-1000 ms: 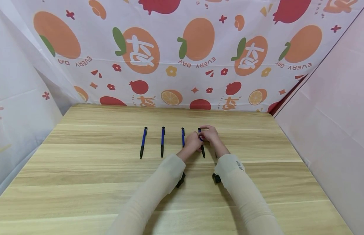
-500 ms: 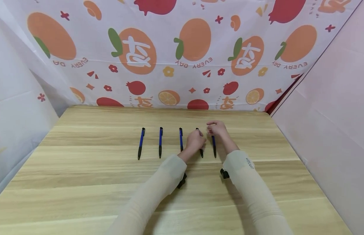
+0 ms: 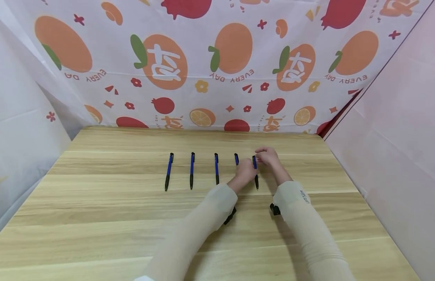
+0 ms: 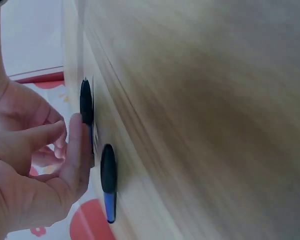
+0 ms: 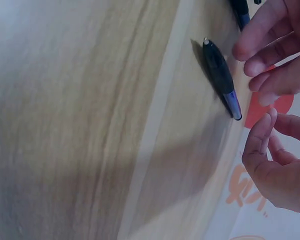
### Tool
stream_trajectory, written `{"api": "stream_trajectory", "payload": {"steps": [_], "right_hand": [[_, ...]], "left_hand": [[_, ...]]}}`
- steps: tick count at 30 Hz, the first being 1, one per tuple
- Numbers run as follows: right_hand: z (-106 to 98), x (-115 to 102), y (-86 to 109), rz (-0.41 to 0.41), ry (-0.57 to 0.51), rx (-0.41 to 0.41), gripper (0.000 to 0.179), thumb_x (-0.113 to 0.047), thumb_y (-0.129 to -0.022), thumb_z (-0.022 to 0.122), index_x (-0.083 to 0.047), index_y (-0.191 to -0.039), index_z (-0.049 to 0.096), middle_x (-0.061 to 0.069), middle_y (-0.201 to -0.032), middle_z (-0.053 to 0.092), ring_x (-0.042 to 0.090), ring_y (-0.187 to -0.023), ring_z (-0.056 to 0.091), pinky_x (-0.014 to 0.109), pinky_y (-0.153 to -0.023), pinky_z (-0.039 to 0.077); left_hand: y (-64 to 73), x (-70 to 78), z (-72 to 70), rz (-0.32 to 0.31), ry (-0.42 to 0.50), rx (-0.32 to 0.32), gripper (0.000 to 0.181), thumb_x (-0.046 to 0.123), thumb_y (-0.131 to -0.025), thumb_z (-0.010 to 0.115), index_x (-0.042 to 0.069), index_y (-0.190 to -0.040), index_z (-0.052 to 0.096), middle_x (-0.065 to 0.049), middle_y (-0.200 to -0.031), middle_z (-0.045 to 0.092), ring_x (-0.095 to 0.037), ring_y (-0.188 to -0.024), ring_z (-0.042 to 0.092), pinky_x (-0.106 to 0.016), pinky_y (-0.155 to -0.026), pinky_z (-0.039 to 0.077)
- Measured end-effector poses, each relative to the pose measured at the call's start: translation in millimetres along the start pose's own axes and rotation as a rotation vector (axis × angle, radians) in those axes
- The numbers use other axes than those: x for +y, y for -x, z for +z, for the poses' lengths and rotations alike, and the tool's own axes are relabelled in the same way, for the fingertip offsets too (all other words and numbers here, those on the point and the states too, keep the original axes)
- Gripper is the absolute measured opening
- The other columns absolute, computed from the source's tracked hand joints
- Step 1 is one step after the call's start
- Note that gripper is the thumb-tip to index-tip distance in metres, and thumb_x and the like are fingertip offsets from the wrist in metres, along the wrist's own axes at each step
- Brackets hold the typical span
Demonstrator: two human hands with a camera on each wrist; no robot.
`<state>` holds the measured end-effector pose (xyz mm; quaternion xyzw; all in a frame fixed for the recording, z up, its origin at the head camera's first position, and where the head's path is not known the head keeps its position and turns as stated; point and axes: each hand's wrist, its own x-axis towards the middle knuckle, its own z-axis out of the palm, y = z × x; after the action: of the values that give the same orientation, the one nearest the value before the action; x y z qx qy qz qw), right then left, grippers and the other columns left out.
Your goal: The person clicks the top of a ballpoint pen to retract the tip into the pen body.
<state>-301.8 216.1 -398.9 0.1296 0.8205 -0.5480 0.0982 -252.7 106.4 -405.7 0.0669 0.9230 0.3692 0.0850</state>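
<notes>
Several blue-and-black pens lie in a row on the wooden table, tips towards me. My left hand point(image 3: 246, 170) is low over the gap between a partly covered pen point(image 3: 236, 159) and the rightmost pen point(image 3: 256, 182). Its fingers are extended beside the rightmost pen; I cannot tell whether they touch it. My right hand point(image 3: 268, 157) is at that pen's clip end, and in the right wrist view this right hand point(image 5: 282, 162) has thumb and index tips close together with nothing visible between them. The rightmost pen point(image 5: 221, 77) lies flat there, apart from those fingertips.
Three other pens, the left pen point(image 3: 169, 171), the second pen point(image 3: 192, 170) and the third pen point(image 3: 217, 168), lie spaced apart to the left. A fruit-print cloth point(image 3: 199, 97) hangs behind the wooden table point(image 3: 108, 218). A pale sheet point(image 3: 396, 136) stands on the right.
Both hands were at the fourth pen. First my right hand moved right to the rightmost pen, then my left hand followed, uncovering the fourth pen's clip end. The head view shifted slightly.
</notes>
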Motion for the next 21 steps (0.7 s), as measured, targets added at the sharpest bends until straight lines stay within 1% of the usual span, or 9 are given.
{"api": "stream_trajectory", "payload": {"steps": [3,5,6,9,12,14,17,19,21], "right_hand": [[-2,4,-3.9,-0.001,-0.012,-0.001,0.032,0.002,-0.089,0.049,0.009,-0.120,0.053,0.014,-0.093,0.057,0.010,-0.065,0.058,0.030,-0.077,0.053],[-2,6,-5.5,-0.001,-0.017,0.001,0.032,0.001,-0.089,0.049,0.009,-0.120,0.053,0.014,-0.090,0.058,0.007,-0.060,0.056,0.028,-0.073,0.053],[-2,7,-6.2,0.000,-0.020,0.001,0.032,0.002,-0.089,0.049,0.009,-0.120,0.053,0.014,-0.089,0.058,0.006,-0.058,0.055,0.027,-0.071,0.054],[-1,9,-7.2,0.000,-0.013,0.005,0.031,0.001,-0.089,0.048,0.009,-0.118,0.054,0.011,-0.085,0.058,0.004,-0.056,0.052,0.023,-0.064,0.053],[-1,10,-5.9,-0.004,-0.001,0.007,0.031,0.000,-0.089,0.048,0.009,-0.118,0.054,0.008,-0.083,0.057,0.004,-0.057,0.051,0.022,-0.062,0.053],[-1,10,-3.9,-0.003,-0.003,0.008,0.031,0.000,-0.090,0.048,0.008,-0.119,0.054,0.008,-0.082,0.056,0.004,-0.057,0.052,0.023,-0.065,0.053],[-2,9,-0.9,0.003,-0.016,0.013,0.031,0.001,-0.090,0.048,0.008,-0.119,0.054,0.006,-0.079,0.056,0.004,-0.057,0.053,0.026,-0.071,0.053],[-3,9,0.2,0.006,-0.025,0.015,0.031,0.001,-0.089,0.048,0.008,-0.119,0.054,0.005,-0.077,0.055,0.004,-0.057,0.053,0.027,-0.074,0.053],[-4,9,0.5,0.010,-0.033,0.013,0.031,0.001,-0.089,0.049,0.008,-0.119,0.054,0.004,-0.075,0.055,0.004,-0.056,0.054,0.027,-0.073,0.053]], "left_hand": [[-1.3,3.4,6.2,0.010,-0.036,-0.039,0.011,0.006,-0.079,0.066,0.003,-0.070,0.061,-0.002,-0.054,0.056,-0.012,-0.042,0.051,-0.021,-0.047,0.043],[-2.3,5.2,10.0,0.015,-0.070,-0.049,0.004,0.006,-0.078,0.065,0.003,-0.079,0.063,-0.002,-0.062,0.058,-0.013,-0.048,0.051,-0.022,-0.048,0.043],[-2.7,6.0,11.9,0.016,-0.090,-0.048,0.007,0.006,-0.079,0.065,0.003,-0.084,0.064,-0.003,-0.068,0.059,-0.014,-0.053,0.051,-0.024,-0.048,0.044],[-4.7,8.2,17.0,0.030,-0.198,-0.022,0.017,0.009,-0.081,0.064,0.004,-0.096,0.064,-0.004,-0.084,0.061,-0.016,-0.067,0.052,-0.026,-0.055,0.044],[-6.9,9.4,21.5,0.011,-0.249,-0.001,0.020,0.011,-0.083,0.063,0.004,-0.102,0.063,-0.007,-0.092,0.061,-0.019,-0.077,0.057,-0.028,-0.060,0.049],[-9.1,9.6,23.9,-0.017,-0.253,0.004,0.022,0.013,-0.084,0.063,0.003,-0.103,0.062,-0.007,-0.093,0.061,-0.020,-0.080,0.059,-0.028,-0.063,0.050],[-13.2,9.2,26.6,-0.051,-0.249,0.015,0.024,0.015,-0.084,0.064,0.002,-0.104,0.061,-0.007,-0.093,0.060,-0.019,-0.081,0.059,-0.028,-0.065,0.051],[-15.1,8.5,27.3,-0.060,-0.237,0.014,0.025,0.015,-0.084,0.065,0.002,-0.104,0.061,-0.007,-0.094,0.060,-0.018,-0.079,0.058,-0.028,-0.065,0.050],[-16.0,7.5,27.3,-0.054,-0.215,0.016,0.021,0.012,-0.084,0.064,0.002,-0.102,0.062,-0.006,-0.092,0.060,-0.017,-0.074,0.056,-0.027,-0.061,0.049]]}}
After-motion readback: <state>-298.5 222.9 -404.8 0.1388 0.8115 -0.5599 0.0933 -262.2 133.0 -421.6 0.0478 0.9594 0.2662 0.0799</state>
